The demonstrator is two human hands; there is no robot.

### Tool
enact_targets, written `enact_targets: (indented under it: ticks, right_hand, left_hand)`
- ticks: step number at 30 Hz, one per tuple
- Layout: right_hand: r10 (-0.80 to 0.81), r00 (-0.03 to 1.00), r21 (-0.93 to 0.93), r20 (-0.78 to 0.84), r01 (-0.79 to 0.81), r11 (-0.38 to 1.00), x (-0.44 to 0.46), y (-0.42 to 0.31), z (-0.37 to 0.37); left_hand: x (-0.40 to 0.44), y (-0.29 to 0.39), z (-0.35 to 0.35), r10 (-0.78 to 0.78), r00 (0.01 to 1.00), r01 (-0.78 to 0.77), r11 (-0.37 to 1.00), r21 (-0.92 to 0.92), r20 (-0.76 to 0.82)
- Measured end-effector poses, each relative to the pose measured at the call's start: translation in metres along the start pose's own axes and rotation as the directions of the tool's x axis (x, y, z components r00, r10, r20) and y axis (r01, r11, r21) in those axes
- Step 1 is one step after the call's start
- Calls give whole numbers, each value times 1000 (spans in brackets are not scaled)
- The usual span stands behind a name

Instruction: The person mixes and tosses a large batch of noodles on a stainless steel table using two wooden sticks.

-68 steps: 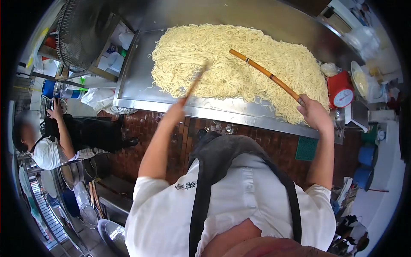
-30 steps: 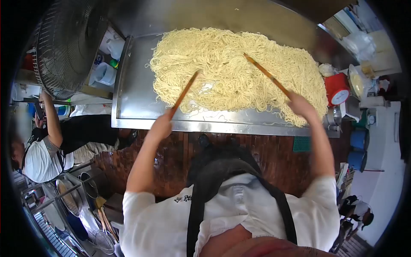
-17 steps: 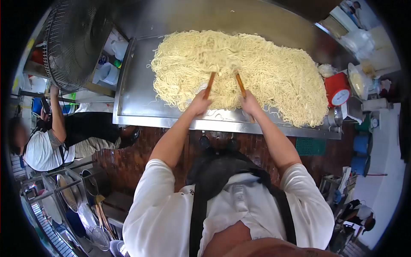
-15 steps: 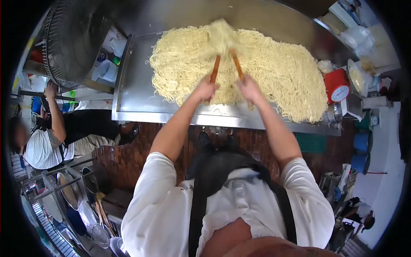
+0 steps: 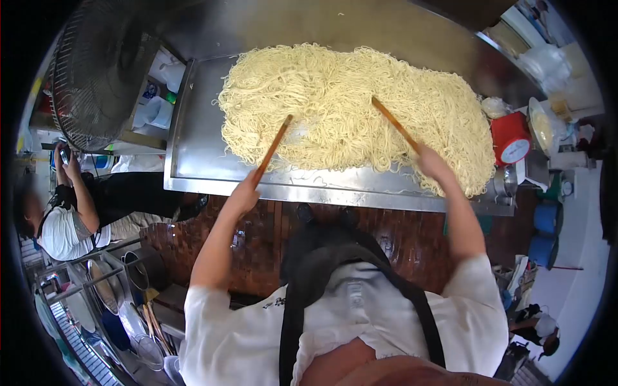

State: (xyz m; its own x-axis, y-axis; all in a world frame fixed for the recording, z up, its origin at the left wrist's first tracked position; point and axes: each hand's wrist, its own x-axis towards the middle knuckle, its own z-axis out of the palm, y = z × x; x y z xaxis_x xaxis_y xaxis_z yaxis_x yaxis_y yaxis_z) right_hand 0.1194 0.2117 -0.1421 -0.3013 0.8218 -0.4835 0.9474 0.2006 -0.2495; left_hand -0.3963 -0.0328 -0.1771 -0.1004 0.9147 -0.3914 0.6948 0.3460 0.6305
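A wide heap of pale noodles [image 5: 347, 103] spreads over the metal table [image 5: 199, 122]. My left hand [image 5: 244, 193] is closed round one brown wooden stick [image 5: 274, 148], whose tip is at the near left part of the heap. In my right hand [image 5: 434, 163] is a second brown wooden stick [image 5: 394, 122], its tip over the middle of the noodles. The two sticks stand well apart, and no noodles hang from them. Whether the tips touch the noodles I cannot tell.
A red scale [image 5: 512, 138] stands at the table's right end, near a metal pot [image 5: 506, 180]. At the left is a large fan [image 5: 96, 77]. A person in a white shirt [image 5: 67, 228] stands left of me, holding a phone. Racks of pans [image 5: 106, 283] are behind.
The clump of noodles lifted between the sticks is down on the heap. Both hands have moved apart, the left one back towards me and the right one to the right.
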Motion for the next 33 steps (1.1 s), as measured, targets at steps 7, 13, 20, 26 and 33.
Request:
enact_targets:
  ticks: [7,13,20,26,33]
  right_hand:
    - [-162,968,377,-192,226,898,64,-99,5]
    - [-137,963,406,-231,224,886,24,-111,80]
    - [-74,963,463,-261,192,865,-59,-49,-26]
    - [156,971,133,183,-182,974,-246,49,-86]
    - [-174,971,423,-166,230,877,-39,-42,103]
  left_hand:
    - [151,38,77,200,975,-220,917,-332,-93]
    - [130,134,84,84,996,-73,905,-419,9]
    - [29,65,24,148,987,-162,940,-300,-68]
    - [-197,8,-65,-202,973,219,961,-172,110]
    - [-22,84,90,-126,987,152,921,-358,95]
